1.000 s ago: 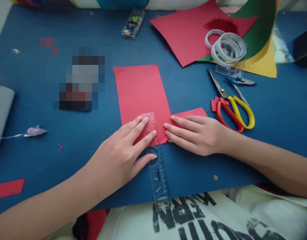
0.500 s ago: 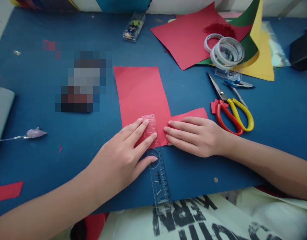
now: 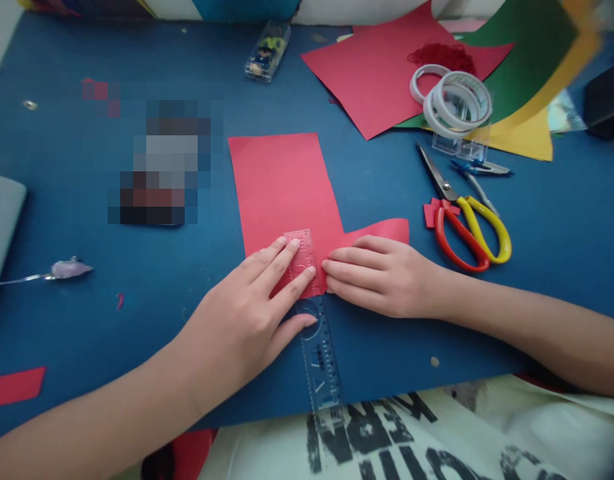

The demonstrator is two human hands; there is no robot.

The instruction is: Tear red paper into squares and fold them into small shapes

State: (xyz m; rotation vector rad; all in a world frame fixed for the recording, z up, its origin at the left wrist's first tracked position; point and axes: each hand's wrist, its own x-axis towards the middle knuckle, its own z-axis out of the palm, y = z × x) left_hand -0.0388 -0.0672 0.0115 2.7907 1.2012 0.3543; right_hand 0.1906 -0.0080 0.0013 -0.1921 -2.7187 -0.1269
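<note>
A red paper sheet (image 3: 287, 180) lies flat on the blue table, its lower part under a clear plastic ruler (image 3: 321, 367). The ruler runs down past the paper and over the table's front edge. My left hand (image 3: 257, 300) presses on the ruler's upper part and the paper with its fingers spread. At the sheet's lower right, my right hand (image 3: 381, 277) rests with its fingers close together, fingertips on the red paper beside the ruler. A red paper flap (image 3: 387, 229) sticks out curved behind my right hand. What lies under the right palm is hidden.
Scissors (image 3: 451, 207) with red and yellow handles lie right of my right hand, near a blue compass (image 3: 481, 168). Behind are tape rolls (image 3: 459, 103) on coloured sheets (image 3: 367, 80). A clear case (image 3: 268, 53) lies at the back, a blurred object (image 3: 161, 160) at the left.
My right hand has moved slightly left, toward the ruler, and the red flap has curled more. At the back right, the green and yellow sheets have swung open to the right. My left hand stays put.
</note>
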